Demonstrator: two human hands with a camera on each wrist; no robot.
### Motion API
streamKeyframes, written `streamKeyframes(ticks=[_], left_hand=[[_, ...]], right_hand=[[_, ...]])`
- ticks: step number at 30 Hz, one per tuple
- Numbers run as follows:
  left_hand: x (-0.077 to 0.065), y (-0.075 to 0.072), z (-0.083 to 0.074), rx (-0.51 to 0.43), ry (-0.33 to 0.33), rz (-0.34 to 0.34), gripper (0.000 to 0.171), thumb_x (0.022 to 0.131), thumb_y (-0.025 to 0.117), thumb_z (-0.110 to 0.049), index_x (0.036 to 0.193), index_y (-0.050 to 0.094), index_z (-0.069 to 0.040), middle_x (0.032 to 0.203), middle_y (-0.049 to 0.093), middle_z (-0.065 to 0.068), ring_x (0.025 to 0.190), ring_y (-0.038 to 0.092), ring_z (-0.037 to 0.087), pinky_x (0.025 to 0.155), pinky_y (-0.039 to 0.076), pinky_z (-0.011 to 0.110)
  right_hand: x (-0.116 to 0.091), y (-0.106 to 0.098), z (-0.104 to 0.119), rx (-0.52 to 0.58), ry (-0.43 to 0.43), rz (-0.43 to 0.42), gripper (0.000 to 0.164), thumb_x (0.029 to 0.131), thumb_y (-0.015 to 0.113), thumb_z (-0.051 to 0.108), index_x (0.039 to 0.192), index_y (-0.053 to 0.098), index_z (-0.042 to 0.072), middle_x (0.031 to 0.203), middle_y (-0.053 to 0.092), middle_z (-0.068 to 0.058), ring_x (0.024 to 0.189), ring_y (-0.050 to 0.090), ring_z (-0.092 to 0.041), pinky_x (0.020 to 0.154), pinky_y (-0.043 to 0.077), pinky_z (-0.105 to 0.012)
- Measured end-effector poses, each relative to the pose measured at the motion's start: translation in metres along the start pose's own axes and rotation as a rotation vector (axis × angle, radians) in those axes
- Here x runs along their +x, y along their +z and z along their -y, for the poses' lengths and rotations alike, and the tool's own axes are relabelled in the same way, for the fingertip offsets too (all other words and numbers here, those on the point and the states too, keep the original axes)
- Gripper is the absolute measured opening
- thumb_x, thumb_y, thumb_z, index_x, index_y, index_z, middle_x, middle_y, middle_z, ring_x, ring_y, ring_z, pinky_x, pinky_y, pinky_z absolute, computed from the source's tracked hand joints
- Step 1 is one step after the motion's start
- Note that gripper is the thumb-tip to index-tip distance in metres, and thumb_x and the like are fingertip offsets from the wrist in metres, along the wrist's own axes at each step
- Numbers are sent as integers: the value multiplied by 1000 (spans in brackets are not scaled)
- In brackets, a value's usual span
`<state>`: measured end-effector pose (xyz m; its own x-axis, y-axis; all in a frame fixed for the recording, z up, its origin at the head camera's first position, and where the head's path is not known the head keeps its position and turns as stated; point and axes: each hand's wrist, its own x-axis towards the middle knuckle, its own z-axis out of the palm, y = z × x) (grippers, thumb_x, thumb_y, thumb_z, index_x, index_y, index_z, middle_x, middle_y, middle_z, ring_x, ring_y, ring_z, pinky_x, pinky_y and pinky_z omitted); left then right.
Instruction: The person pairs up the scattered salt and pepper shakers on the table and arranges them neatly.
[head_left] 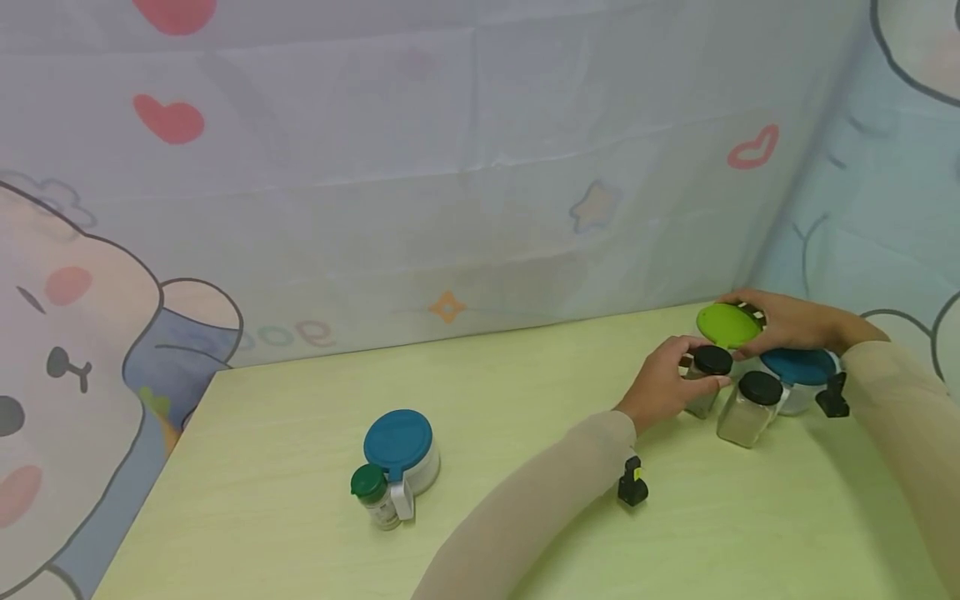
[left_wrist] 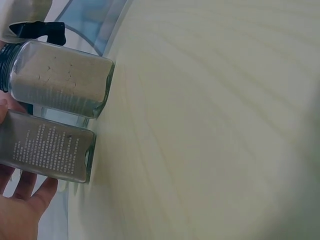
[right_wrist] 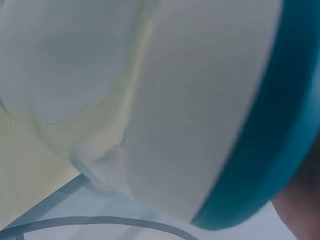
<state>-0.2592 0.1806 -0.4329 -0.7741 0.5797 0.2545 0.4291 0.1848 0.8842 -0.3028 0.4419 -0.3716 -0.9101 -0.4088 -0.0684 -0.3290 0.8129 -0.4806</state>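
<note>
At the far right of the table, my left hand [head_left: 663,383] grips a square glass spice jar [head_left: 702,402] with a black lid. In the left wrist view this spice jar [left_wrist: 47,147] shows dark contents and rows of white print, with fingers along its side. Behind it, my right hand [head_left: 795,323] curls around a container with a bright green lid [head_left: 727,326], whose body is mostly hidden. A second black-lidded jar [head_left: 745,421] holding tan powder stands beside the left hand. Under the right wrist is a white pot with a blue lid [head_left: 799,367]; it fills the right wrist view.
Farther left on the table [head_left: 540,383] stand another blue-lidded white pot [head_left: 399,442] with a handle and a small green-capped shaker [head_left: 377,497] against it. A printed curtain [head_left: 375,183] hangs along the back edge, and another side of it rises at the right.
</note>
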Motion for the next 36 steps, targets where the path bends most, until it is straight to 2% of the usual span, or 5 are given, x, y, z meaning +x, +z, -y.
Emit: streamKeyframes(ticks=[5,14,20,28,36], left_hand=[[0,0,-1,22,15,-8,43,95,74,-30,133,59,-19,124,56,-9,101,55,1,85,49,14],[0,-1,1,61,84,-21,38,96,72,-29,130,62,-16,115,57,-8,99,54,-2,87,48,11],[0,-1,0,80,92,-28,39,97,71,-30,132,61,-15,115,57,-6,97,54,-2,86,47,10],[-4,-6,-2,62,100,-41,40,97,71,-30,132,61,-15,118,57,-5,100,56,1,87,48,10],[-8,-16,-6,31,109,-78,39,96,73,-28,131,62,-16,120,57,-6,100,57,-1,86,49,11]], right_hand=[[1,0,0,-17,3,-18,85,82,85,33,148,40,4,134,53,-19,106,53,-28,83,47,-40],[-2,1,5,7,17,-61,86,82,85,32,149,40,5,133,55,-19,105,54,-27,81,48,-37],[-3,3,5,-9,13,-99,85,81,87,31,149,43,6,132,56,-16,101,54,-22,79,47,-30],[-5,3,9,-14,11,-124,87,81,86,31,153,41,9,136,55,-16,105,54,-22,80,48,-30],[-9,2,18,2,14,-177,85,81,86,33,151,43,7,135,56,-17,106,53,-26,85,48,-43]])
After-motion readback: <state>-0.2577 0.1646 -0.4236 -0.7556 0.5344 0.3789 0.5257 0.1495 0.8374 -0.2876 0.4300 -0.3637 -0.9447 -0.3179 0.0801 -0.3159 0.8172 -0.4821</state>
